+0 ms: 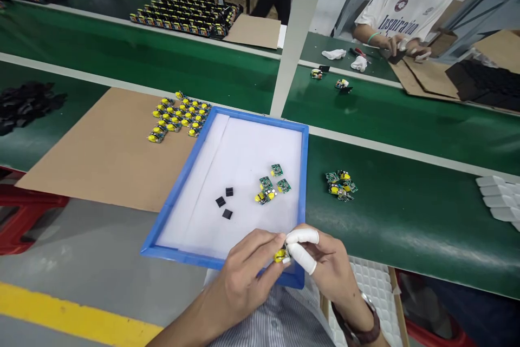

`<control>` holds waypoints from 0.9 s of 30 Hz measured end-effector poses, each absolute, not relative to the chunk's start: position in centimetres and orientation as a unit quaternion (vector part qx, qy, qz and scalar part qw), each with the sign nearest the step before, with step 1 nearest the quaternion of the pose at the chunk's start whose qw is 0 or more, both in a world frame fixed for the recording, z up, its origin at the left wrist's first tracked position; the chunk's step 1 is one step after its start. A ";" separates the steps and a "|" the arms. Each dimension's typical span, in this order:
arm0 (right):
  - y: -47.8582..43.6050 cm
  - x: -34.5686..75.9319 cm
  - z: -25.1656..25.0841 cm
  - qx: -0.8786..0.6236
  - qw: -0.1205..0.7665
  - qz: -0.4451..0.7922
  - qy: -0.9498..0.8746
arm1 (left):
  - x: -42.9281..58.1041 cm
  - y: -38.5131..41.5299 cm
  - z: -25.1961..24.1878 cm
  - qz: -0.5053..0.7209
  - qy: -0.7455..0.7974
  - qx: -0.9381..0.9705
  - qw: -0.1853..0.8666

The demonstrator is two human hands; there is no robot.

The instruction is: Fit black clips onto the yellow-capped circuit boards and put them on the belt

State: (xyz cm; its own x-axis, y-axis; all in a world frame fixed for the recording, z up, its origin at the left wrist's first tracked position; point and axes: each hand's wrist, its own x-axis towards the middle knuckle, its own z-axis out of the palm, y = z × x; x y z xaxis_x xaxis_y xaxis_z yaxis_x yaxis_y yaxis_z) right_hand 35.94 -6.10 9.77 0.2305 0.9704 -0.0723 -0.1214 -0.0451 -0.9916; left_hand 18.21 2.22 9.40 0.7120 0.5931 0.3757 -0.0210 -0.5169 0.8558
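My left hand (247, 268) and my right hand (325, 260) meet over the near right corner of a blue-framed white tray (239, 146). Between their fingertips they pinch a small circuit board with a yellow part (280, 255). White finger covers sit on the thumb and a finger of my right hand. Farther back in the tray lie several green boards (283, 185), one showing yellow parts (264, 196). To their left rest black pieces (227, 214). The underside of the held board is hidden by my fingers.
Brown cardboard (109, 146) at left bears several yellow-topped boards (174, 119). A board pile (341, 185) lies right of the tray, white trays (499, 201) at far right. Black pieces (28, 103) are heaped far left. Across the belt, a person's hands (406, 49) hold a dark piece.
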 end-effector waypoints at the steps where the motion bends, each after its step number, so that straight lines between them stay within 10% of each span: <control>1: -6.0 35.9 9.4 -0.537 0.573 0.487 -0.382 | 18.3 2.3 9.3 0.337 0.184 0.791 0.476; 27: -4.3 32.0 10.2 -0.546 0.676 0.346 -0.354 | 18.5 3.2 8.0 0.421 0.276 0.550 0.666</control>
